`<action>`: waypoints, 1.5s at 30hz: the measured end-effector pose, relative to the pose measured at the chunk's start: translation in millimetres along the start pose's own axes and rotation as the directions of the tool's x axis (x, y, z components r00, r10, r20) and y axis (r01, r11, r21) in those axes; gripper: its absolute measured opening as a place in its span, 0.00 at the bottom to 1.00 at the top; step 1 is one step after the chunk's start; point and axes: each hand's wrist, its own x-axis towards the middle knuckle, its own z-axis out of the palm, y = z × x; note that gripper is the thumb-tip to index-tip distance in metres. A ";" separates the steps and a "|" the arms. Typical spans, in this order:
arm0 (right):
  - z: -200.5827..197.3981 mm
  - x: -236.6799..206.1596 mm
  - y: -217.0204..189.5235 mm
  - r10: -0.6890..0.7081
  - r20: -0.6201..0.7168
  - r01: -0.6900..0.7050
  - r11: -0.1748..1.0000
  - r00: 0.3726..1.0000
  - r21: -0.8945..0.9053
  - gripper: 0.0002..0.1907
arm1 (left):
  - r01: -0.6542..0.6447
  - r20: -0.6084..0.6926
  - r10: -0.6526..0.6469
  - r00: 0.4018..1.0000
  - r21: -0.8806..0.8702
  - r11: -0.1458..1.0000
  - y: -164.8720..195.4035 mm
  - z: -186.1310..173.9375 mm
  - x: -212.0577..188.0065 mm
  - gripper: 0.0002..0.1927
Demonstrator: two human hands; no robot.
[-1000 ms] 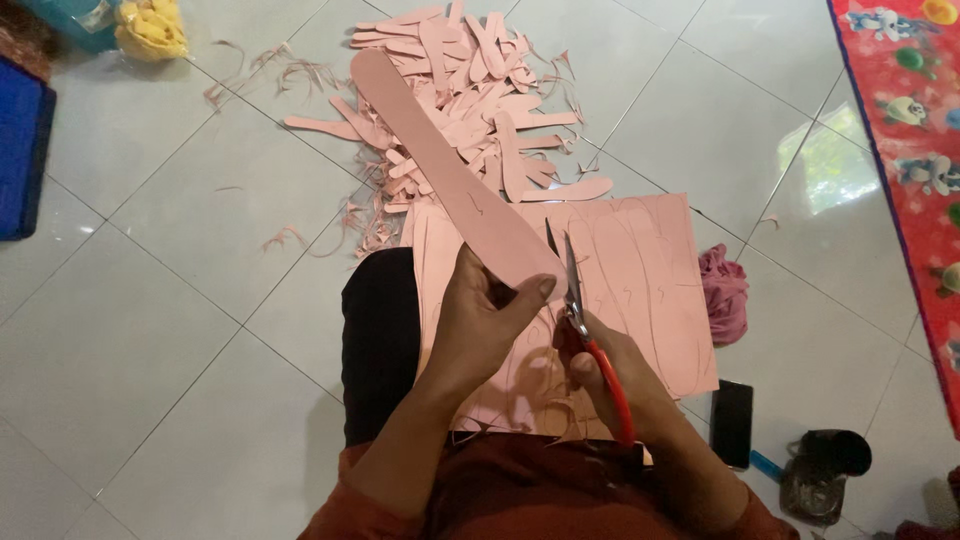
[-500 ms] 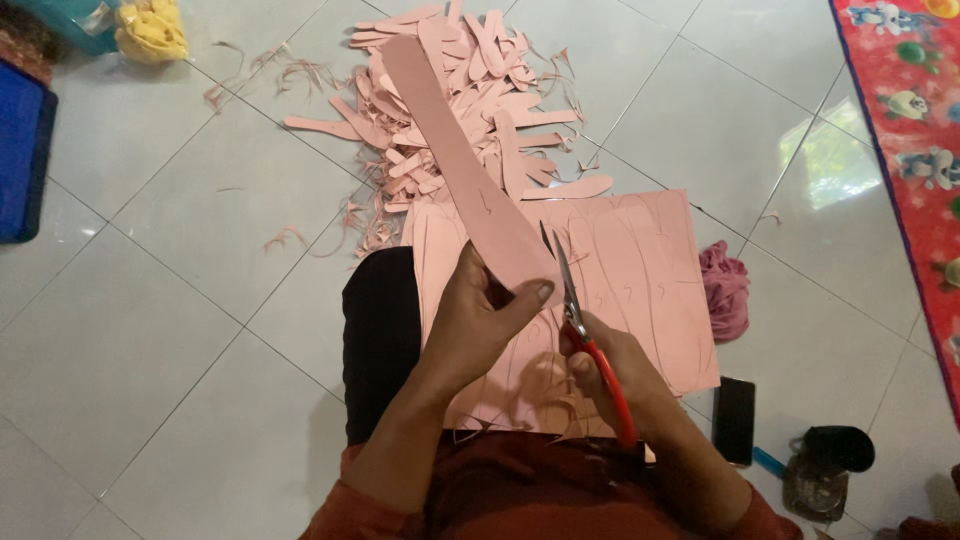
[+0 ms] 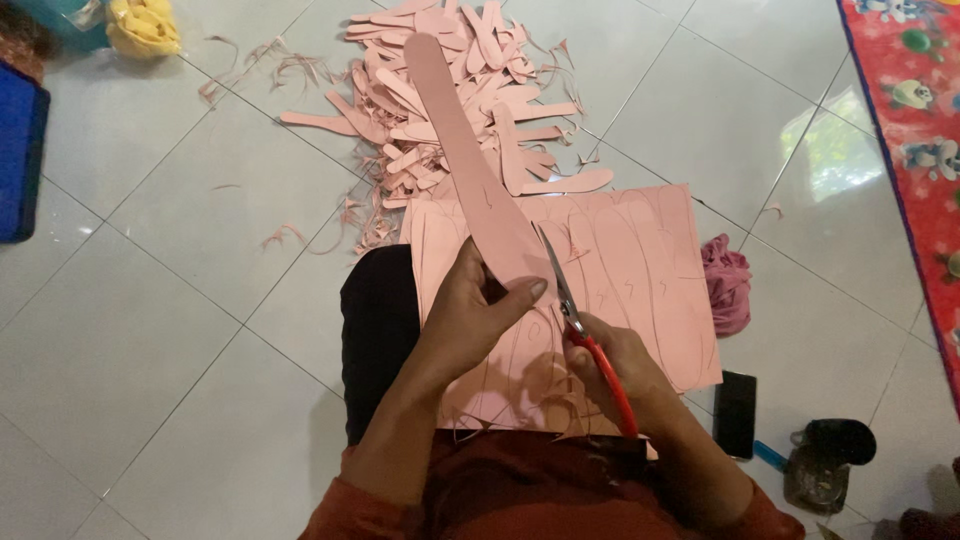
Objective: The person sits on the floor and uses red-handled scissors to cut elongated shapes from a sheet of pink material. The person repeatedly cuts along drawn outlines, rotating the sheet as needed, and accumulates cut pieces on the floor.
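White tile floor [image 3: 150,330], and I've got my left hand [image 3: 478,315] pinching the pink strip [image 3: 470,170] taut so the scissors [image 3: 585,335] gripped in my right hand [image 3: 625,365] track its edge.

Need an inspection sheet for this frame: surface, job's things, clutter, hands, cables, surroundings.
Surface: glossy white tiled floor; the person sits on it.
Job's things: long pink foam strip with a rounded tip; red-handled scissors, blades at the strip's right edge; pink foam sheet with drawn outlines across the lap.
Clutter: heap of cut pink foam pieces with thin offcuts around it; crumpled pink cloth; black phone; dark pouch.
Hands: left hand grips the strip; right hand holds the scissors.
Cables: nothing seen.
Surroundings: red patterned mat at right; blue object at left; yellow fabric at top left.
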 end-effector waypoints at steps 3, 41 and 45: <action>6.1 4.5 7.8 0.082 -0.042 -0.081 0.997 0.996 0.018 0.28 | -0.077 0.003 0.077 0.997 -0.042 0.996 -2.9 1.0 3.3 0.25; 3.6 34.8 45.5 0.228 -0.222 -0.146 0.932 0.948 0.332 0.20 | -0.065 -0.016 0.172 0.985 0.889 0.453 -52.9 35.4 65.1 0.53; 6.8 36.1 55.1 0.201 -0.207 -0.101 0.907 0.957 0.409 0.20 | -0.028 -0.054 0.149 0.987 0.867 0.498 -43.5 26.7 71.3 0.43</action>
